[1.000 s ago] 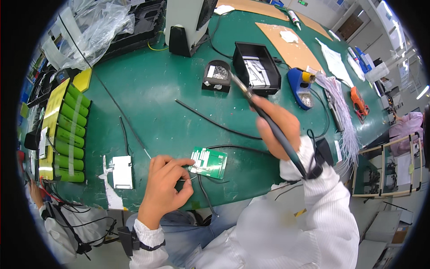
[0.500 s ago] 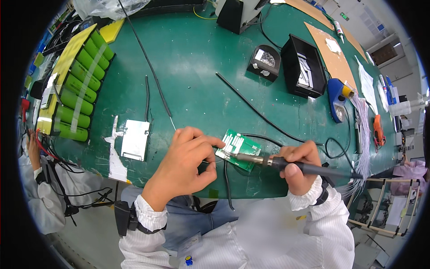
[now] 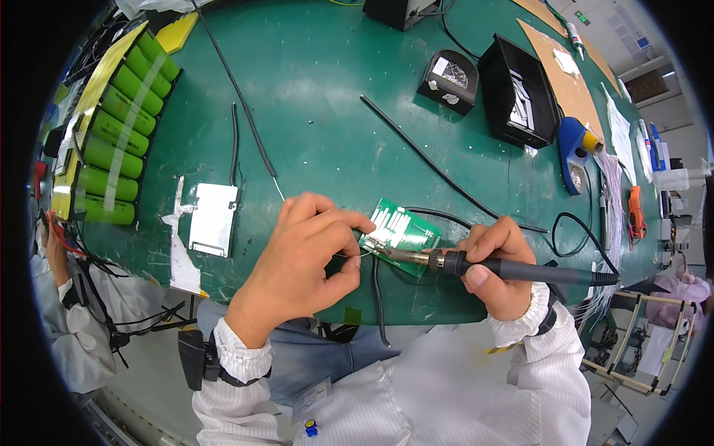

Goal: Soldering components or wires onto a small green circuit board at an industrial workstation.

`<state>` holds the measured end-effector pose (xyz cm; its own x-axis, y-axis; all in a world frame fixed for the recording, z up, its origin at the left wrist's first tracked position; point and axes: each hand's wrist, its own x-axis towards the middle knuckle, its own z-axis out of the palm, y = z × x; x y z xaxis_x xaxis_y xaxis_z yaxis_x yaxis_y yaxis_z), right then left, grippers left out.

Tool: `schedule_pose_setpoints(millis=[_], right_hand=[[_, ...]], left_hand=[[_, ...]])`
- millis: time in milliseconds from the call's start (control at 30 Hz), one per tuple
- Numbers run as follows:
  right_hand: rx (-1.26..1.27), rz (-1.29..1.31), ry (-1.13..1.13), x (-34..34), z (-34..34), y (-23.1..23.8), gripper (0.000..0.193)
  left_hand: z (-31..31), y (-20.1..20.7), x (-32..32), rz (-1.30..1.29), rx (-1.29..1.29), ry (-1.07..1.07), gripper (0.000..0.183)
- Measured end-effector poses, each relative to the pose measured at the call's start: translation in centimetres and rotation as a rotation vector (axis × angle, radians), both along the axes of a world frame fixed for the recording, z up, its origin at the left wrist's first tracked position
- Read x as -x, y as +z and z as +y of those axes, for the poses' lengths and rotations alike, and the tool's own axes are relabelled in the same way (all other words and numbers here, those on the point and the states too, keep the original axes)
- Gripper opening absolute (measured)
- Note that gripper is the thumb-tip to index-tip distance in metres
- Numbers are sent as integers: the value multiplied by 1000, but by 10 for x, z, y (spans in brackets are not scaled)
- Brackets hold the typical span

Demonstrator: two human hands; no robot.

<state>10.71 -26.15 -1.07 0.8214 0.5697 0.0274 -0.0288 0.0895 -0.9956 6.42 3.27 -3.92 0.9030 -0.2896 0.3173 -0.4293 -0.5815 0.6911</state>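
My right hand [image 3: 500,269] is closed around the dark handle of a soldering iron [image 3: 520,272], which points left. Its metal tip rests at the lower left edge of a green circuit board [image 3: 419,236] with white and silver strips. My left hand [image 3: 297,260] is closed on a thin solder wire [image 3: 278,189], which enters above the knuckles from a long black tube [image 3: 245,126] and shows again near the iron's tip. The left index fingertip touches the board's left edge. A black cable [image 3: 379,301] hangs from the board toward the table edge; another black cable [image 3: 439,214] passes behind the board.
A white metal-like plate [image 3: 213,220] lies left of my hand, beyond it a green-celled battery pack [image 3: 123,130]. A loose black cable [image 3: 431,163] crosses the green table. Farther right stand a black bin [image 3: 506,97], a tip-cleaner box [image 3: 448,82] and a blue iron holder [image 3: 573,152]. Another person's hand [image 3: 56,249] shows far left.
The view has shifted, so the table items sit slightly higher. The soldering iron's handle has swung more level, while its tip stays at the board's left part. Both hands keep their grip.
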Motion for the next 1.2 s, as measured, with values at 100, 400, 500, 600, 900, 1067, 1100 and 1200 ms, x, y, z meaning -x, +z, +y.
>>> schedule_pose_setpoints(millis=[100, 400, 500, 600, 900, 1067, 1100, 1200], right_hand=[[-22, -17, -6, 0, 2, 0, 20], [-97, -107, -22, -1, 4, -3, 22], [-100, -45, 11, -3, -1, -1, 22], [-104, -23, 19, -4, 1, -1, 22], [-71, -13, 13, 3, -3, 3, 23], [-60, -16, 32, 3, -4, 3, 25], [-58, -16, 30, 3, -6, 2, 25], [-20, -3, 38, 2, -9, -1, 24]], left_hand=[[0, 0, 0, -9, -6, -1, 22], [0, 0, 0, -11, -11, 9, 21], [-1, 1, -1, -12, 4, 7, 21], [0, 0, 0, -13, -3, 16, 20], [-1, -1, 0, -25, 39, 11, 19], [-1, -2, -1, -28, 40, 6, 19], [-1, -2, -1, -28, 42, 5, 19], [0, -2, 0, -24, 35, 18, 19]])
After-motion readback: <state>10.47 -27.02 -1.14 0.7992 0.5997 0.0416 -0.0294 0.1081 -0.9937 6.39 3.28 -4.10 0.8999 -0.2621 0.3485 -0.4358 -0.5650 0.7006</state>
